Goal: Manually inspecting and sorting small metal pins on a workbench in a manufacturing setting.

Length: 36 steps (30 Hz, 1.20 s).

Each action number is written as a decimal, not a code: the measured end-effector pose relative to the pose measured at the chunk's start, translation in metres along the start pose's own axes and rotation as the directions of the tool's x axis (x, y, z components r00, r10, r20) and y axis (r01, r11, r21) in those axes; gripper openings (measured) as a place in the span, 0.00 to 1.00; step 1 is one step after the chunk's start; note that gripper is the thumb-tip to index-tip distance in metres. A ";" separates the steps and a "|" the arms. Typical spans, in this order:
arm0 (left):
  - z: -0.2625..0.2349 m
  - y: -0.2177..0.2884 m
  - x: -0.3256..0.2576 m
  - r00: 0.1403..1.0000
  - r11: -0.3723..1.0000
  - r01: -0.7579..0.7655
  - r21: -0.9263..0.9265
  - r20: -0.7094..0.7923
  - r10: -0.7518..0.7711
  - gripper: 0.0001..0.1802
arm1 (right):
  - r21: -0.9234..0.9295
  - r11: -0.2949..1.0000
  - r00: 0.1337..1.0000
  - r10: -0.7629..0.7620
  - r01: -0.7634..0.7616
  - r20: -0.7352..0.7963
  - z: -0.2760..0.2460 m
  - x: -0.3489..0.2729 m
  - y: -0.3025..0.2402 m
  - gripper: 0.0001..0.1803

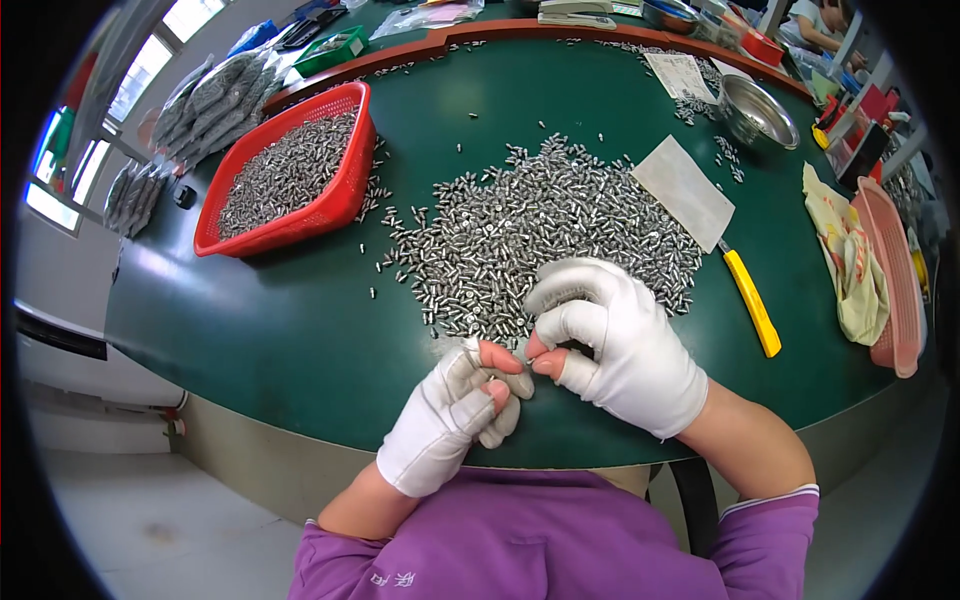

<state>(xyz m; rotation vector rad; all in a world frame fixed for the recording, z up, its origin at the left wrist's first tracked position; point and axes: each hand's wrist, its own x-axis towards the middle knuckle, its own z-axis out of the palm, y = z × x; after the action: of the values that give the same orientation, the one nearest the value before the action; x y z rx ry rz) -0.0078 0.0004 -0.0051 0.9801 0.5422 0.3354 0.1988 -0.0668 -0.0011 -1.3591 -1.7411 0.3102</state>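
A broad pile of small silver metal pins [540, 230] spreads over the green table in front of me. At its near edge my two hands almost meet, both in white gloves with bare thumb and index tips. My right hand [620, 340] pinches a small metal pin [530, 362] between thumb and index finger, mostly hidden by the fingertips. My left hand [460, 405] is curled closed just beside it, its index fingertip near that pin. Whatever lies inside the left fingers is too small to name.
A red plastic basket [365, 130] full of the same pins stands left. Right of the pile lies a wide scraper [750, 300] with a yellow handle. Farther right are a metal bowl [758, 112], a cream cloth [845, 260] and a pink basket [885, 270]. Filled bags [220, 95] sit far left.
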 end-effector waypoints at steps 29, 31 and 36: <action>-0.004 -0.006 0.002 0.998 0.998 0.026 -0.055 -0.053 -0.029 0.10 | -0.005 0.981 0.979 -0.193 0.193 -0.061 0.008 0.000 0.002 0.12; -0.007 -0.006 0.003 1.000 0.997 0.006 -0.073 -0.011 -0.007 0.10 | -0.011 0.981 0.978 -0.195 0.195 -0.069 0.008 -0.001 0.002 0.12; -0.008 -0.009 0.003 0.999 0.994 -0.033 -0.103 -0.017 0.032 0.09 | -0.229 0.969 0.989 -0.114 0.089 -0.099 -0.001 0.002 0.005 0.12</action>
<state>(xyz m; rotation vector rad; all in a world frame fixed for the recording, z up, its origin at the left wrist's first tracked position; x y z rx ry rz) -0.0091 0.0029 -0.0170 0.8882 0.5180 0.3966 0.2024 -0.0635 -0.0028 -1.4109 -1.7851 -0.0203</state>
